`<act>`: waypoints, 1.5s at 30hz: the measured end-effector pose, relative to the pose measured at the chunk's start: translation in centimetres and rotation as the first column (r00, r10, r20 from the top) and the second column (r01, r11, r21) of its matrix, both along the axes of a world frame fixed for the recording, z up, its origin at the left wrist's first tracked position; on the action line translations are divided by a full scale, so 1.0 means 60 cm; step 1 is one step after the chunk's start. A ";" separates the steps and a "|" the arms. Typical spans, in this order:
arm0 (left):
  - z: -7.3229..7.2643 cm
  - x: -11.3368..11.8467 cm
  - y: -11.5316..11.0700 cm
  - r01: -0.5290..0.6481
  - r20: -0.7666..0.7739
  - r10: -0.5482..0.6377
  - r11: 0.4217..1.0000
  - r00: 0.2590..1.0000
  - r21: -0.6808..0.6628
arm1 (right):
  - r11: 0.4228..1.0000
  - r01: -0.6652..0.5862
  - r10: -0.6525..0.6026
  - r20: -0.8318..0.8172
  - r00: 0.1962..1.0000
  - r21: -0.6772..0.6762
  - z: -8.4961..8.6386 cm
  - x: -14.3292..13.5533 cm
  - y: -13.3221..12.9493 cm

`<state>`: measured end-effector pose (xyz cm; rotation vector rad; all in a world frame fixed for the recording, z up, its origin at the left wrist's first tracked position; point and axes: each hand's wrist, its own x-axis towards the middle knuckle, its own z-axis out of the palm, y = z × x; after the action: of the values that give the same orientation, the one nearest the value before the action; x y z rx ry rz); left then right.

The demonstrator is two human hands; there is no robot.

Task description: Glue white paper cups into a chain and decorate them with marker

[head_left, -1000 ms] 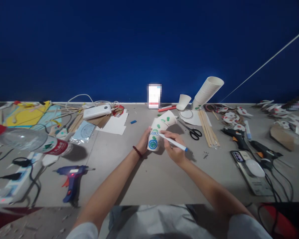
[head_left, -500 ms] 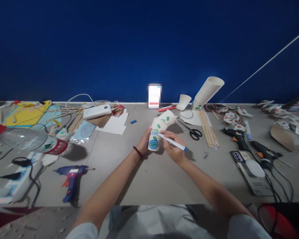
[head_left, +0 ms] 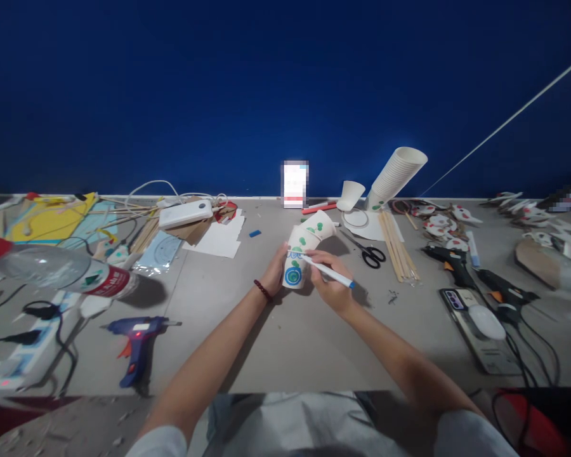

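White paper cups joined in a curve, the joined cups (head_left: pixel 302 244), lie at the middle of the table with green spots and blue rings and curls drawn on them. My left hand (head_left: pixel 275 270) grips their left side; a dark red bead bracelet is on that wrist. In my right hand (head_left: pixel 332 279) is a white marker (head_left: pixel 330 271) with a blue end pointing right. Its other end meets the cups near the blue curls; the tip itself is too small to make out.
Scissors (head_left: pixel 372 256), wooden sticks (head_left: pixel 397 244) and a tall cup stack (head_left: pixel 397 174) are to the right. Beyond lie black glue guns (head_left: pixel 452 263) and a phone (head_left: pixel 480 336). On the left are a blue glue gun (head_left: pixel 137 343), a bottle (head_left: pixel 61 270) and a power strip (head_left: pixel 42 339).
The marker and my right hand have shifted very slightly to the left. My left hand and the joined cups look the same.
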<state>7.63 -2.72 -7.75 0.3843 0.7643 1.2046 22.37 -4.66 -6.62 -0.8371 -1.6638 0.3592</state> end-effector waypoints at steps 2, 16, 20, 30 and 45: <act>0.003 0.001 -0.001 -0.009 0.005 0.009 1.000 1.000 0.000 | 1.000 -0.006 0.006 0.000 1.000 0.001 0.000 0.000 0.000; 0.006 0.001 0.000 -0.025 0.006 0.025 1.000 1.000 -0.018 | 1.000 -0.019 0.019 0.001 1.000 -0.019 0.001 0.003 -0.001; 0.007 0.001 0.000 -0.011 0.012 0.011 1.000 1.000 -0.024 | 0.999 -0.028 0.028 -0.024 0.999 -0.022 0.000 0.003 -0.001; 0.003 -0.002 0.000 0.010 0.005 -0.010 1.000 1.000 -0.029 | 0.998 0.014 -0.016 -0.052 0.998 -0.055 -0.005 0.000 -0.002; -0.001 -0.001 0.002 -0.017 -0.010 0.017 1.000 1.000 0.009 | 0.998 -0.023 0.018 -0.080 0.997 -0.060 -0.005 0.002 0.000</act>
<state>7.60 -2.62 -7.81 0.3923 0.7727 1.2235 22.48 -4.67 -6.90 -0.8408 -1.5957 0.4536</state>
